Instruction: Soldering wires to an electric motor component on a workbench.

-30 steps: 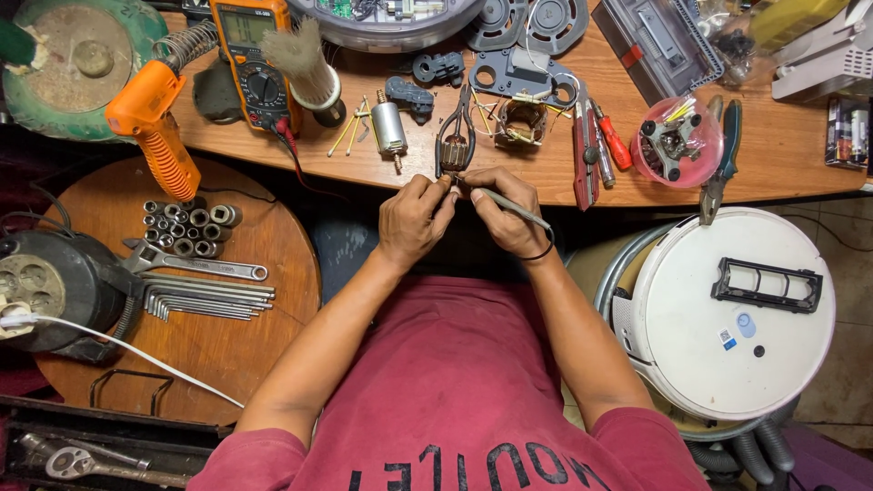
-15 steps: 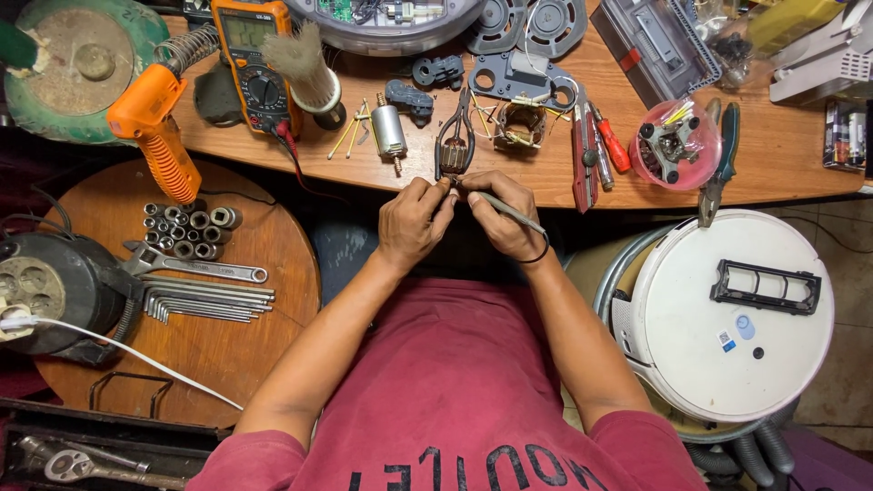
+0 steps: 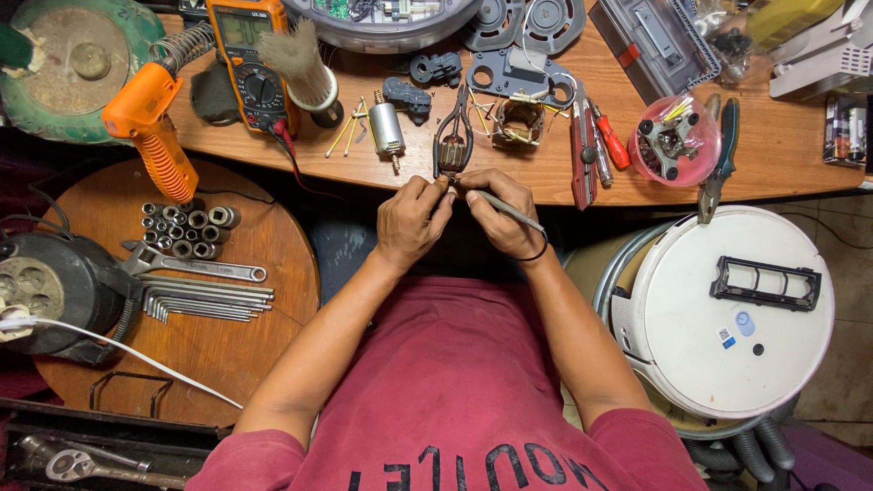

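I see the wooden bench edge, where my left hand pinches a small part, hard to make out. My right hand is closed around a slim soldering iron, tip at that part.

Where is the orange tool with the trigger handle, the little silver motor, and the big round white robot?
Orange heat gun (image 3: 150, 123), head view, on its body above the grip.
Silver motor (image 3: 386, 127), head view, middle of its metal can.
Round white robot (image 3: 727, 314), head view, on its white top shell.
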